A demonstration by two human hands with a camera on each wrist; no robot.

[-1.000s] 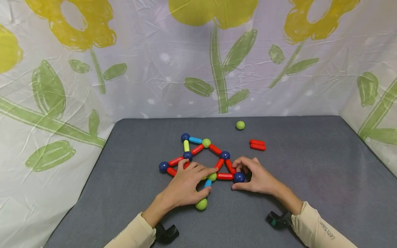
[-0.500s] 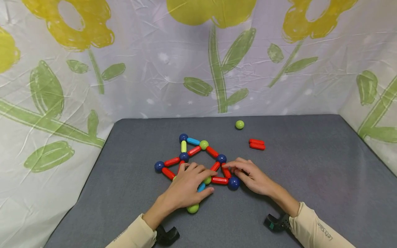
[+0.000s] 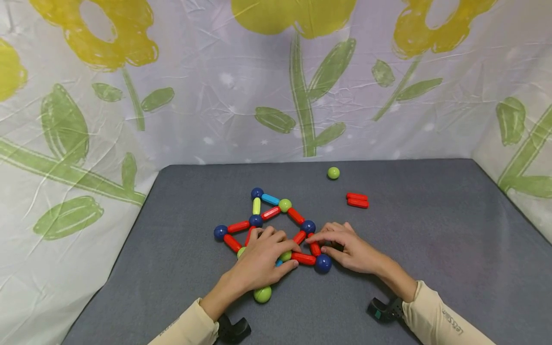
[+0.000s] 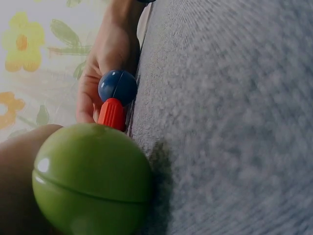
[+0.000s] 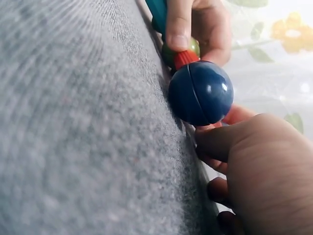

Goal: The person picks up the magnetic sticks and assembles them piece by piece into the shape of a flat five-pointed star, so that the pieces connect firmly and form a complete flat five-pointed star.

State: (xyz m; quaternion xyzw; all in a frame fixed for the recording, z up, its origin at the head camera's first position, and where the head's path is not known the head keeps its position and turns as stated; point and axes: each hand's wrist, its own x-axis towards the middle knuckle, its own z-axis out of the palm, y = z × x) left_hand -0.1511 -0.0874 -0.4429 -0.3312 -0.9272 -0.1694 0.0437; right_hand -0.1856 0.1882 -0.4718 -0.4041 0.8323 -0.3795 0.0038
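Observation:
A flat frame of magnetic rods and balls lies on the table, with red rods [image 3: 238, 226] between blue and green balls. My left hand [image 3: 258, 258] lies over its near middle part and hides some pieces; thumb and forefinger sit either side of a green ball [image 3: 285, 256]. Another green ball [image 3: 262, 294] pokes out below that palm and looms large in the left wrist view. My right hand [image 3: 351, 247] pinches the right-hand red rod [image 3: 315, 247] between thumb and forefinger. This rod runs from a blue ball [image 3: 308, 226] to the near-right blue ball [image 3: 323, 263].
A loose green ball [image 3: 333, 173] is near the table's back edge. Two red rods [image 3: 357, 200] lie side by side right of the frame. Flower-printed cloth [image 3: 207, 96] hangs behind the dark grey table [image 3: 431, 230].
The frame's near-right corner has shifted left and towards me. My right hand's fingers have left the corner blue ball and moved onto the rod beside it. The lower green ball has slid left.

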